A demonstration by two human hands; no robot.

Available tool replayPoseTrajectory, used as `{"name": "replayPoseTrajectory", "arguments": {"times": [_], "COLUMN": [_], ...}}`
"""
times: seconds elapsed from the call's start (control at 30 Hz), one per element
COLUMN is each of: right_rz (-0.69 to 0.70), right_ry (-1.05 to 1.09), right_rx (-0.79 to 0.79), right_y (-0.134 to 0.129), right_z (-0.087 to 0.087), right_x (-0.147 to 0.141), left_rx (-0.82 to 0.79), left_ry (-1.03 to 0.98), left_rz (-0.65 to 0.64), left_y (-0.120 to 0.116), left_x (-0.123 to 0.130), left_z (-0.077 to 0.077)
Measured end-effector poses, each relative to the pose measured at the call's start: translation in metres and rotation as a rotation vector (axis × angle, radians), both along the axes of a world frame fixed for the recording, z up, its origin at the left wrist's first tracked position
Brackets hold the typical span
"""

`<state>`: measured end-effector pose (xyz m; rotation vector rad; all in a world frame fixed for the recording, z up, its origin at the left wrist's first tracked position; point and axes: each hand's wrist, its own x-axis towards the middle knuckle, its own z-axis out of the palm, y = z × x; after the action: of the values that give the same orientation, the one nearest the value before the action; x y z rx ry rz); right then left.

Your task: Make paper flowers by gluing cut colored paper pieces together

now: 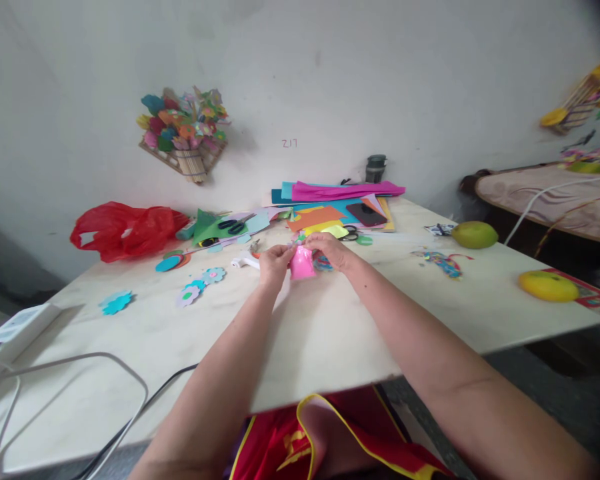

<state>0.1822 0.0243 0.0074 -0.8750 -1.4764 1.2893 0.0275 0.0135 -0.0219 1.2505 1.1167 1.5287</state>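
My left hand [276,262] and my right hand [329,250] are close together above the middle of the table. Between them hangs a small shiny pink packet [303,264], pinched at its top by the fingers of both hands. Its exact contents cannot be made out. Beside my left hand lies a white tool that looks like a glue gun [245,263]. Behind my right hand's fingers, a multicoloured packet [323,261] rests on the table, partly hidden.
Blue flower cut-outs [117,303] and layered paper flowers [194,293] lie left. Behind are a red plastic bag [125,230], scissors [235,224], coloured sheets [316,217] and a phone [367,214]. Two mango-like fruits [475,235] sit right; cables [115,357] cross the near left.
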Motion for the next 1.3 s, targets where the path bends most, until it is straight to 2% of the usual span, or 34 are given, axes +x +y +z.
{"name": "replayPoseTrajectory", "arguments": {"times": [0.27,0.67,1.0,1.3], "right_rz": [0.057,-0.020,0.027,0.003], "right_ry": [0.070,0.042,0.098,-0.040], "right_rx": [0.017,0.016,-0.018,0.086], "right_y": [0.0016,-0.0036,-0.0043,-0.0028], "right_z": [-0.0029,0.0012,0.0022,0.0044], "right_x": [0.0013,-0.0044,-0.0021,0.0025], "left_rx": [-0.011,-0.033,-0.045,-0.102], "left_ry": [-0.070,-0.114,-0.148,-0.212], "left_rz": [-0.022,-0.018,-0.061,-0.026], "left_y": [-0.0009,-0.0017,-0.0068,-0.0063], "left_x": [-0.0006,-0.0017,-0.0031,-0.0058], "left_z": [0.0014,0.0036,0.0072,0.0102]}}
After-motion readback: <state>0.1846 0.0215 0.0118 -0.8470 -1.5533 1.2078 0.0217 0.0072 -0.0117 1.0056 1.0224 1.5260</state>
